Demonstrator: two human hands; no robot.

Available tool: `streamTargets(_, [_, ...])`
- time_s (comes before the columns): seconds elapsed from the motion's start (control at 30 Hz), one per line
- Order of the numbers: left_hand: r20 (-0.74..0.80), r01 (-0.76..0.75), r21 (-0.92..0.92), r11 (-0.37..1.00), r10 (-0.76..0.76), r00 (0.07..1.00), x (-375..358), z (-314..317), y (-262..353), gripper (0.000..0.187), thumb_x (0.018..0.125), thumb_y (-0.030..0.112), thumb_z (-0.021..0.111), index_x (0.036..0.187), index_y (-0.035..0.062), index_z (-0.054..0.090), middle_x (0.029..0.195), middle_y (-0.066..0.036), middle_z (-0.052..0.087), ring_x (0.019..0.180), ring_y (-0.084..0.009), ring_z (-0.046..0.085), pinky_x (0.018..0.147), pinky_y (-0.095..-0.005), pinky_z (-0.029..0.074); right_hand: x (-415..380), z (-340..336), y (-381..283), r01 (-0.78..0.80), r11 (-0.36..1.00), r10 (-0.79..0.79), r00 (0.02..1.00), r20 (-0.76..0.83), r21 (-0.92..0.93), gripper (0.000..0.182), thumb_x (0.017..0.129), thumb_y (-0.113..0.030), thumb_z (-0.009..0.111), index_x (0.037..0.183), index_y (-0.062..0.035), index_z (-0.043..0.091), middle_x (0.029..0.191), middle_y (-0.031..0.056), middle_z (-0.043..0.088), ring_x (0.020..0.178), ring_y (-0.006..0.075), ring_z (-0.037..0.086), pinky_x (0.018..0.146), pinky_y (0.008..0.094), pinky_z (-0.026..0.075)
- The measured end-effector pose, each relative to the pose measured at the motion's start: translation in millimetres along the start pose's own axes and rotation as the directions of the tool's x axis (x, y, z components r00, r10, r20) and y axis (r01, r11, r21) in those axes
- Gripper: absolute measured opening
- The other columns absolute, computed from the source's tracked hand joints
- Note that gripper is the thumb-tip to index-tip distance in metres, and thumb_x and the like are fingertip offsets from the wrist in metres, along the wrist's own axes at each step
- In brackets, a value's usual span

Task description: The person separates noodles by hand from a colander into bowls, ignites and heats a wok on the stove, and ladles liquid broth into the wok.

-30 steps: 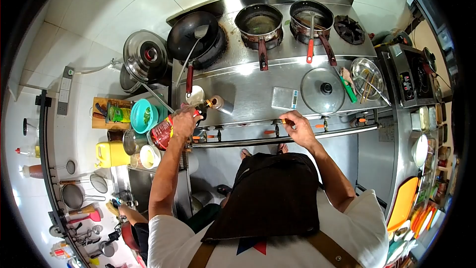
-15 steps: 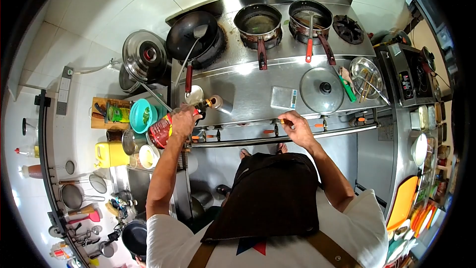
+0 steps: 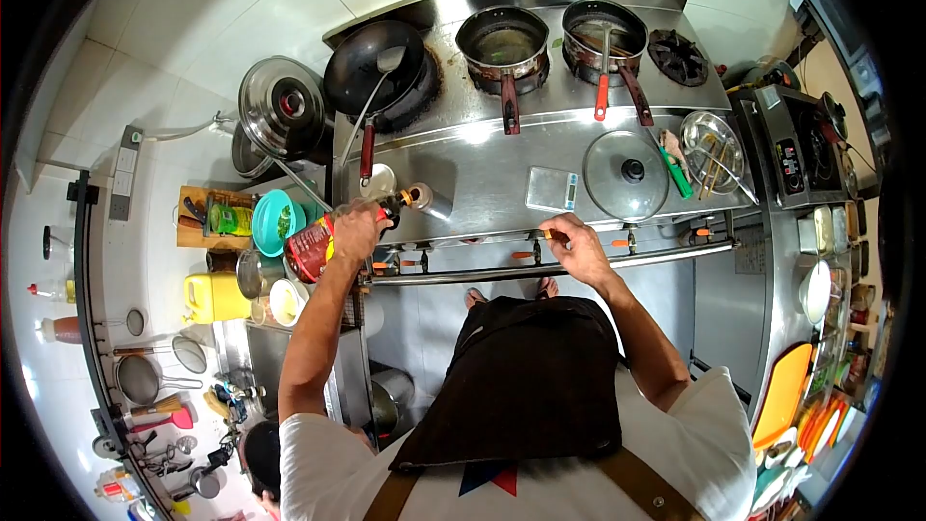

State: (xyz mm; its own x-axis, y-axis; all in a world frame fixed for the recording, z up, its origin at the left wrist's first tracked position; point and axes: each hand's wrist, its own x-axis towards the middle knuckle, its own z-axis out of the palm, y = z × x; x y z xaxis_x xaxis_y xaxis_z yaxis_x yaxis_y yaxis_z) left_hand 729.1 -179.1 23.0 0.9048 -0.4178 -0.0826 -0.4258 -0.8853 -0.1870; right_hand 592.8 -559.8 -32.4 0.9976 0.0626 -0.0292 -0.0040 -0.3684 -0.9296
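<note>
Scale (image 3: 548, 190) on ctr (image 3: 487, 178); lid (image 3: 612, 195) just R of it, bowl (image 3: 696, 132) farther R. Behind scale: saucepan (image 3: 502, 43) sl. L, 2nd pan (image 3: 625, 27) sl. R, wok (image 3: 355, 60) far L. Well L of scale: bottle (image 3: 309, 249) in L hand (image 3: 357, 232). Just in front: R hand (image 3: 579, 248).

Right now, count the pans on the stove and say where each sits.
3: wok at the left, saucepan in the middle, second saucepan beside the bare burner at the right. None seems hidden.
</note>
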Motion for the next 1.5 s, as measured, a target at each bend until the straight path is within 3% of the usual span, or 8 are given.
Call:
streamTargets(0.1, [0.072,0.034,-0.010,0.999,-0.033,0.997,0,-2,1,0.040,0.081,0.046,0.060,0.092,0.0070,0.062,0.088,-0.016,0.063,0.077,-0.0345,0.064,0.066,-0.0438,0.051,1,0,1,-0.020,1.000,0.020,1.000,0.009,-0.015,0.025,0.080,0.001,0.058,0.104,-0.0058,0.061,0.099,0.0117,0.058,0.085,0.0259,0.063,0.075,0.0343,0.052])
streamTargets(0.53, [0.016,-0.028,0.034,0.999,0.027,0.999,2,3,-3,0.042,0.081,0.047,0.059,0.091,0.0061,0.061,0.085,-0.014,0.065,0.076,-0.0329,0.064,0.066,-0.0431,0.050,2,1,-6,-0.022,1.000,0.022,1.000,0.019,0.000,0.025,0.080,0.001,0.058,0.104,-0.0057,0.061,0.099,0.0116,0.058,0.083,0.0241,0.062,0.074,0.0335,0.052])
streamTargets(0.63, [-0.107,-0.101,0.055,0.993,0.106,0.989,2,2,-3,0.042,0.080,0.047,0.060,0.090,0.0062,0.061,0.081,-0.013,0.065,0.075,-0.0315,0.065,0.065,-0.0424,0.050,3,1,-9,-0.027,1.000,0.027,0.999,0.022,-0.005,0.025,0.080,0.002,0.058,0.104,-0.0055,0.061,0.100,0.0116,0.059,0.083,0.0237,0.062,0.075,0.0334,0.052])
streamTargets(0.73, [-0.071,-0.075,0.061,0.995,0.079,0.994,3,-4,0,0.042,0.080,0.047,0.061,0.090,0.0067,0.061,0.078,-0.012,0.065,0.073,-0.0302,0.065,0.063,-0.0412,0.051,5,1,-9,-0.018,1.000,0.018,1.000,0.024,-0.004,0.025,0.080,0.002,0.058,0.104,-0.0055,0.061,0.101,0.0117,0.059,0.084,0.0235,0.062,0.075,0.0333,0.052])
streamTargets(0.8, [0.061,-0.020,-0.003,1.000,0.021,0.998,4,-7,1,0.045,0.080,0.047,0.060,0.096,0.0056,0.060,0.089,-0.015,0.065,0.080,-0.0337,0.063,0.068,-0.0432,0.049,6,0,-11,-0.011,1.000,0.012,1.000,0.029,-0.010,0.025,0.081,0.001,0.058,0.105,-0.0055,0.061,0.101,0.0119,0.059,0.084,0.0235,0.063,0.075,0.0331,0.052])
streamTargets(1.03, [0.136,-0.002,0.042,0.999,-0.003,0.991,5,-9,2,0.049,0.083,0.052,0.054,0.098,0.0056,0.059,0.085,-0.016,0.065,0.078,-0.0342,0.064,0.067,-0.0437,0.050,7,4,-7,-0.012,1.000,0.012,1.000,0.029,-0.014,0.024,0.081,0.001,0.058,0.104,-0.0059,0.061,0.101,0.0113,0.058,0.082,0.0231,0.062,0.075,0.0327,0.052])
streamTargets(1.1, [0.055,-0.052,0.036,0.998,0.050,0.997,4,-4,-1,0.052,0.084,0.054,0.052,0.100,0.0055,0.058,0.084,-0.017,0.065,0.077,-0.0353,0.064,0.067,-0.0442,0.050,7,6,-6,-0.005,1.000,0.005,1.000,0.025,-0.013,0.024,0.081,0.001,0.059,0.103,-0.0061,0.061,0.100,0.0109,0.058,0.082,0.0226,0.062,0.074,0.0327,0.052])
streamTargets(1.5, [0.007,-0.052,0.035,0.998,0.051,0.999,3,1,-2,0.047,0.083,0.052,0.055,0.097,0.0071,0.060,0.083,-0.015,0.065,0.073,-0.0342,0.064,0.063,-0.0437,0.051,12,19,-4,0.047,0.999,-0.048,0.999,0.019,0.026,0.024,0.081,0.003,0.058,0.104,-0.0051,0.061,0.099,0.0110,0.058,0.081,0.0240,0.063,0.073,0.0331,0.053])
